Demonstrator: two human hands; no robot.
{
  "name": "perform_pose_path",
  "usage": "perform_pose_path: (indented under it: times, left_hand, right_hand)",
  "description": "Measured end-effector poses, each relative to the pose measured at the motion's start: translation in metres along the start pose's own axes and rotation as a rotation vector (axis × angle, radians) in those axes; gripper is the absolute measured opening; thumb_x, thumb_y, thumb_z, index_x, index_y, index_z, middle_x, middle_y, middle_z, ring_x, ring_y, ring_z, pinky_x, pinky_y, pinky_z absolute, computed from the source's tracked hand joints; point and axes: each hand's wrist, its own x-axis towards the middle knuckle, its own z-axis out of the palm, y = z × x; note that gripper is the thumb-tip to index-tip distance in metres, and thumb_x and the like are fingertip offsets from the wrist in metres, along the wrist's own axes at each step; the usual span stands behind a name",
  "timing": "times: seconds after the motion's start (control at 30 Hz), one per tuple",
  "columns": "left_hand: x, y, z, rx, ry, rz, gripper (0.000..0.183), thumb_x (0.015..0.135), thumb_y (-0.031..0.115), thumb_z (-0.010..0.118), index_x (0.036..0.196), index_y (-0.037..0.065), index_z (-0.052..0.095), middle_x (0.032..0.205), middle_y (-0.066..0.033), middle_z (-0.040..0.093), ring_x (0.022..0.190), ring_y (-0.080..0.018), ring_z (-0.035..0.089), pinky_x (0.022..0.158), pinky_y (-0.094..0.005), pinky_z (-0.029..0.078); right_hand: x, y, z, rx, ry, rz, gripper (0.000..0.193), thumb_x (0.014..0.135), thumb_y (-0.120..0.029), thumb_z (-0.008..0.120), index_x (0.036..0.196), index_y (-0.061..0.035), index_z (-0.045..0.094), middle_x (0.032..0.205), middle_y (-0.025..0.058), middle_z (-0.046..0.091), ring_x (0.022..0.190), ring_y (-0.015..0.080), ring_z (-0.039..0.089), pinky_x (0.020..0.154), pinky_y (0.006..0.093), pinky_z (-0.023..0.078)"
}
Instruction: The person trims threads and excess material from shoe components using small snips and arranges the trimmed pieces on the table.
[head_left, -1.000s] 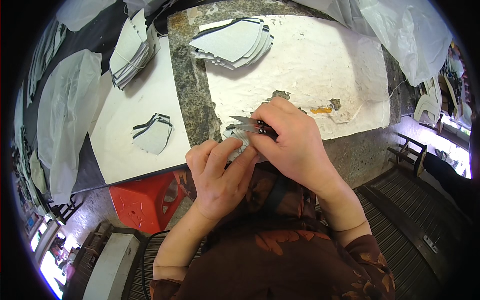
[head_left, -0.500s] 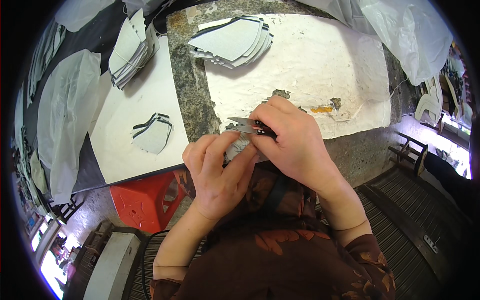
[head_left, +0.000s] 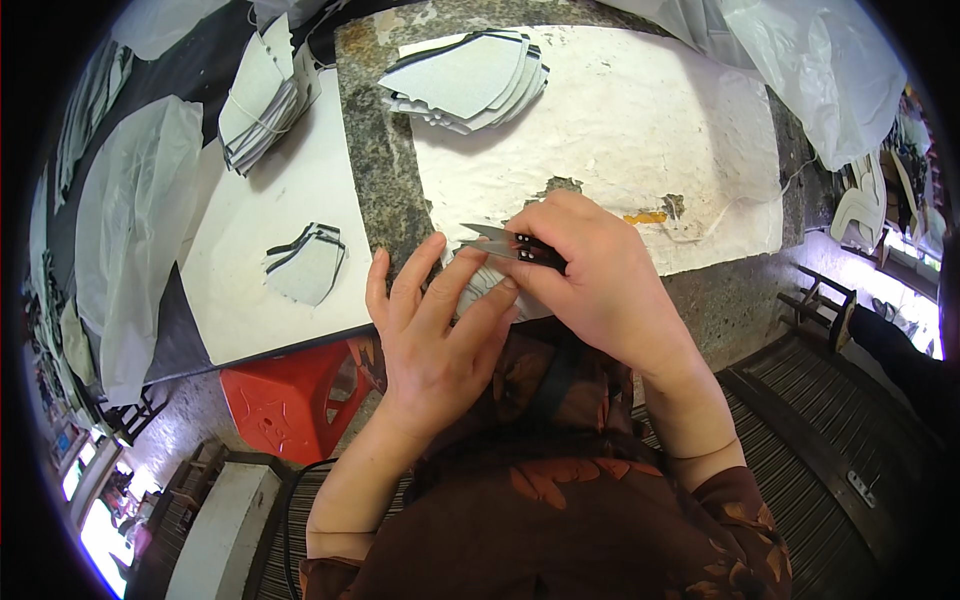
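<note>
My right hand (head_left: 605,290) grips a pair of thread snips (head_left: 512,246) with a black handle. Their two pointed blades face left and stand apart. Just below the blades lies a small pale grey fabric piece (head_left: 478,288) with a ridged look, at the near edge of the worktop. Thumb and forefinger of my left hand (head_left: 432,335) hold this piece, while the other fingers are raised and spread to the left. Part of the piece is hidden by both hands.
A stack of pale cut pieces (head_left: 465,85) lies on the white-covered stone slab (head_left: 640,130). A tied bundle (head_left: 262,105) and a small cut piece (head_left: 308,265) are on the left board (head_left: 235,320). A red stool (head_left: 275,405) stands below. Clear plastic (head_left: 810,70) hangs at far right.
My left hand's outer fingers have lifted and straightened away from the piece. The snips have shifted slightly right and up, and their blades remain apart.
</note>
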Motion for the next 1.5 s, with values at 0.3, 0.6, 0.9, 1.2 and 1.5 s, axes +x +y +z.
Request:
perform_pose_path:
  times: [0.3, 0.6, 0.9, 1.2, 1.5]
  left_hand:
    - [-0.002, 0.001, 0.002, -0.016, 0.010, -0.025, 0.028, 0.085, 0.019, 0.081, 0.113, 0.019, 0.077, 0.136, -0.0051, 0.064, 0.132, -0.0333, 0.053, 0.118, -0.0590, 0.026]
    - [-0.002, 0.003, 0.003, -0.006, 0.002, -0.050, 0.028, 0.086, 0.022, 0.080, 0.114, 0.022, 0.076, 0.136, -0.0045, 0.064, 0.130, -0.0327, 0.053, 0.117, -0.0620, 0.026]
    - [-0.001, 0.006, -0.001, 0.030, -0.036, -0.055, 0.029, 0.088, 0.020, 0.079, 0.116, 0.017, 0.072, 0.137, -0.0053, 0.064, 0.133, -0.0328, 0.052, 0.117, -0.0576, 0.027]
    - [0.003, 0.008, -0.002, 0.047, -0.053, -0.093, 0.044, 0.089, 0.024, 0.077, 0.131, 0.017, 0.068, 0.137, -0.0014, 0.063, 0.130, -0.0319, 0.052, 0.116, -0.0614, 0.025]
    - [0.014, 0.017, -0.014, 0.095, -0.146, -0.111, 0.044, 0.087, 0.021, 0.079, 0.131, 0.017, 0.069, 0.132, -0.0016, 0.063, 0.130, -0.0317, 0.051, 0.117, -0.0568, 0.028]
  right_hand:
    - [0.000, -0.001, -0.005, 0.026, 0.003, 0.057, 0.014, 0.089, -0.010, 0.072, 0.098, -0.0016, 0.065, 0.090, 0.0128, 0.066, 0.083, 0.0323, 0.064, 0.073, 0.0376, 0.050]
    - [-0.003, -0.001, -0.002, -0.048, 0.061, 0.081, 0.011, 0.089, -0.015, 0.066, 0.090, -0.0056, 0.060, 0.081, 0.0130, 0.065, 0.077, 0.0361, 0.066, 0.066, 0.0460, 0.052]
    - [-0.006, -0.003, -0.002, -0.061, 0.057, 0.124, 0.011, 0.087, -0.015, 0.064, 0.088, -0.0052, 0.058, 0.078, 0.0136, 0.065, 0.075, 0.0373, 0.066, 0.064, 0.0477, 0.052]
    - [-0.010, -0.004, -0.010, -0.093, 0.047, 0.204, 0.009, 0.087, -0.013, 0.066, 0.089, -0.0046, 0.063, 0.077, 0.0130, 0.066, 0.070, 0.0334, 0.065, 0.063, 0.0386, 0.051]
    - [-0.013, -0.001, -0.018, -0.092, 0.020, 0.247, 0.010, 0.087, -0.014, 0.066, 0.088, -0.0042, 0.063, 0.073, 0.0135, 0.066, 0.067, 0.0337, 0.065, 0.062, 0.0387, 0.050]
